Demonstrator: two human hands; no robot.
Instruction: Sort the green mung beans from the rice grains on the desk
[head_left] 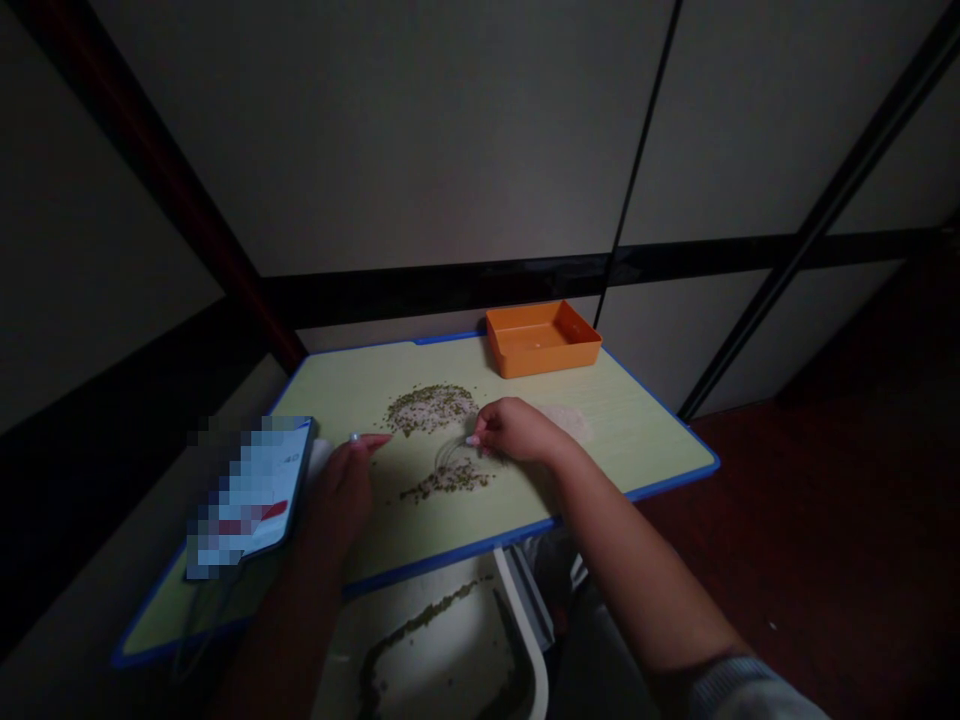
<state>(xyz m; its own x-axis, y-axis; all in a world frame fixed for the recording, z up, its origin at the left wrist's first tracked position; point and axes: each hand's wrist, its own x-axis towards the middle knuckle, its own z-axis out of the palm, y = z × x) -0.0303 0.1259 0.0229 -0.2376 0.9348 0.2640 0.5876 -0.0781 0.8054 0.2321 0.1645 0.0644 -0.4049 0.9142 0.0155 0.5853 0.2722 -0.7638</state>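
Observation:
My right hand (514, 430) is over the middle of the table, its fingertips pinched on a thin, see-through curved thing (452, 452) whose kind I cannot make out. Just below its edge lies a small heap of green and pale grains (450, 480). Farther back is a larger pile of the same mixed grains (431, 408). Partly behind my right wrist spreads a patch of pale grains (568, 420). To the left of the small heap, my left hand (351, 485) is close to the tabletop, a finger stretched to the right and nothing visible in it.
The yellow table (637, 440) has a blue rim. An orange tray (544, 360) stands at its back right, near the panelled wall. A tablet or phone (259, 490) lies left of my left hand. Below the front edge is a white-rimmed tray (525, 610) with green grains.

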